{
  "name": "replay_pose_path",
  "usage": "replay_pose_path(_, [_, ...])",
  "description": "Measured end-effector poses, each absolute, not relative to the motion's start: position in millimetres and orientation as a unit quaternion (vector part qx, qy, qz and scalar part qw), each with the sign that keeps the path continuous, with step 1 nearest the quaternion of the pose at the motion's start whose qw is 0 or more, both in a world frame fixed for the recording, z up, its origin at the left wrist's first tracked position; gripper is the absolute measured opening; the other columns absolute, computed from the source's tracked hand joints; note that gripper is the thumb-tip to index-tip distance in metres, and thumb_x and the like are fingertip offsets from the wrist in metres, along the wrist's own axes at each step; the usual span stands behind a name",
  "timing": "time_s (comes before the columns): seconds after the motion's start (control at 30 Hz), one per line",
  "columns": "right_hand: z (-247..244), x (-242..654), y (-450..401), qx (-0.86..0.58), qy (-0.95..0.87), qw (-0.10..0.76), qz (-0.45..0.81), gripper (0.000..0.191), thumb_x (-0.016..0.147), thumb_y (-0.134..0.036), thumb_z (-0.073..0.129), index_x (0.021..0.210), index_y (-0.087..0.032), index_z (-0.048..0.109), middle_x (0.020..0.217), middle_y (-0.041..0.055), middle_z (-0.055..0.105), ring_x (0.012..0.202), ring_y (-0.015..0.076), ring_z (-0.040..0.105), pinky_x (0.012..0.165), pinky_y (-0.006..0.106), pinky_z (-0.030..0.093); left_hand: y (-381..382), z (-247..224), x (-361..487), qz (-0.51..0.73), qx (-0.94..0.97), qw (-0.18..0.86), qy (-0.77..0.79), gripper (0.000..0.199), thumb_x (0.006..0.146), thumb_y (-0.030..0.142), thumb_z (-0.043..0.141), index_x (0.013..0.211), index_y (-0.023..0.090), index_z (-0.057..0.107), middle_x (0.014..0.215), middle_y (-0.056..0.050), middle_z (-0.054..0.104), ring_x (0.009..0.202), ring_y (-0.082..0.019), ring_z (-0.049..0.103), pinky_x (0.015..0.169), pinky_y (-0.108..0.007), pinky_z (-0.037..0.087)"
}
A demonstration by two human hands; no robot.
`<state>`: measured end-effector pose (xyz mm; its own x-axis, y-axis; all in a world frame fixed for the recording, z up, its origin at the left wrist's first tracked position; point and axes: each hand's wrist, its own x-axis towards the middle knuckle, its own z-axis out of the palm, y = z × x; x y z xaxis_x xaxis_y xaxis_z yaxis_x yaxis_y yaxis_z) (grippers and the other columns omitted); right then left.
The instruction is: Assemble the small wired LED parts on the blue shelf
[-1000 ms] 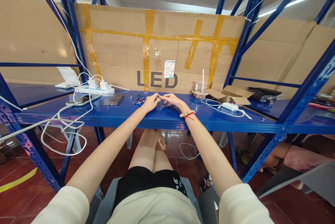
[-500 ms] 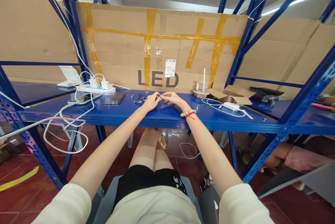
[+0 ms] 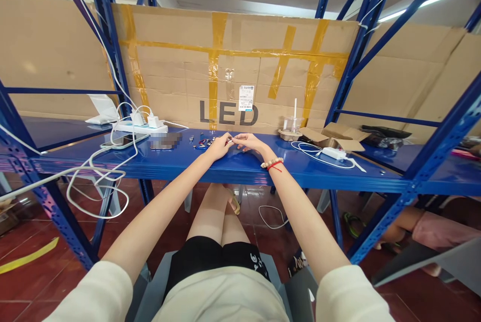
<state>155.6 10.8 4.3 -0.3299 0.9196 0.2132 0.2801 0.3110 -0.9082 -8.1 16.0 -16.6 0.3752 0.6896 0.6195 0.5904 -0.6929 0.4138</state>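
My left hand [image 3: 221,147] is closed over the middle of the blue table [image 3: 180,164], its fingertips meeting those of my right hand [image 3: 248,142]. The fingers of both hands are pinched together around something too small to make out. A beaded bracelet and a red string circle my right wrist. Just left of my left hand lies a small pile of mixed coloured pieces [image 3: 205,144], partly hidden behind that hand. Farther left sits a tiny piece [image 3: 191,138] on the tabletop.
On the left are a power strip [image 3: 141,127], a phone [image 3: 125,141] and looped white cables. A plastic cup [image 3: 292,125], an open carton [image 3: 335,137] and a white adapter [image 3: 334,153] stand right. Cardboard [image 3: 169,76] rises behind. Another person's leg shows at right.
The whole view has shifted slightly, with things appearing a little farther right. My hands stay together at the same place, with only small finger movements.
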Motion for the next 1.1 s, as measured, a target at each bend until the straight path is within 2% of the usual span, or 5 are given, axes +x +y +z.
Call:
replay_pose_path(0.37, [5.3, 154.6, 13.0, -0.44, -0.705, 0.388, 0.398, 0.033, 0.063, -0.043, 0.071, 0.081, -0.016, 0.063, 0.085, 0.0059, 0.064, 0.06, 0.0073, 0.054, 0.044, 0.013, 0.04, 15.7, -16.2, -8.4, 0.39, 0.829, 0.076, 0.394, 0.018, 0.082, 0.029, 0.044, 0.092, 0.016, 0.051, 0.075, -0.004, 0.061, 0.07, -0.016, 0.056, 0.071, -0.031, 0.044])
replay_pose_path(0.5, [3.6, 155.1, 15.3, -0.44, -0.703, 0.388, 0.401, 0.033, 0.063, -0.043, 0.07, 0.081, -0.017, 0.063, 0.086, 0.0057, 0.065, 0.061, 0.0076, 0.055, 0.047, 0.014, 0.042, 14.8, -16.1, -8.4, 0.397, 0.825, 0.079, 0.394, 0.019, 0.081, 0.03, 0.044, 0.093, 0.017, 0.049, 0.08, -0.005, 0.061, 0.074, -0.017, 0.057, 0.073, -0.031, 0.044])
replay_pose_path(0.67, [2.6, 155.6, 18.1, -0.441, -0.706, 0.381, 0.403, 0.032, 0.064, -0.044, 0.07, 0.082, -0.018, 0.064, 0.088, 0.0049, 0.065, 0.061, 0.0071, 0.055, 0.046, 0.013, 0.041, 16.3, -16.8, -8.5, 0.403, 0.823, 0.086, 0.391, 0.029, 0.081, 0.027, 0.045, 0.107, 0.017, 0.042, 0.078, -0.005, 0.061, 0.073, -0.018, 0.058, 0.073, -0.032, 0.045])
replay_pose_path(0.87, [4.0, 155.0, 17.0, -0.444, -0.714, 0.361, 0.403, 0.033, 0.065, -0.045, 0.067, 0.085, -0.019, 0.066, 0.095, 0.0053, 0.065, 0.063, 0.0078, 0.056, 0.047, 0.013, 0.041, 22.7, -19.8, -9.4, 0.4, 0.828, 0.089, 0.382, 0.029, 0.081, 0.027, 0.045, 0.108, 0.017, 0.041, 0.083, -0.006, 0.062, 0.073, -0.018, 0.058, 0.073, -0.032, 0.045])
replay_pose_path(1.1, [4.3, 154.3, 13.9, -0.445, -0.719, 0.357, 0.396, 0.034, 0.065, -0.047, 0.067, 0.085, -0.019, 0.068, 0.094, 0.0052, 0.065, 0.065, 0.0085, 0.056, 0.047, 0.013, 0.041, 20.3, -19.1, -8.9, 0.397, 0.827, 0.082, 0.389, 0.025, 0.08, 0.027, 0.045, 0.103, 0.018, 0.044, 0.088, -0.007, 0.062, 0.08, -0.019, 0.059, 0.075, -0.033, 0.045])
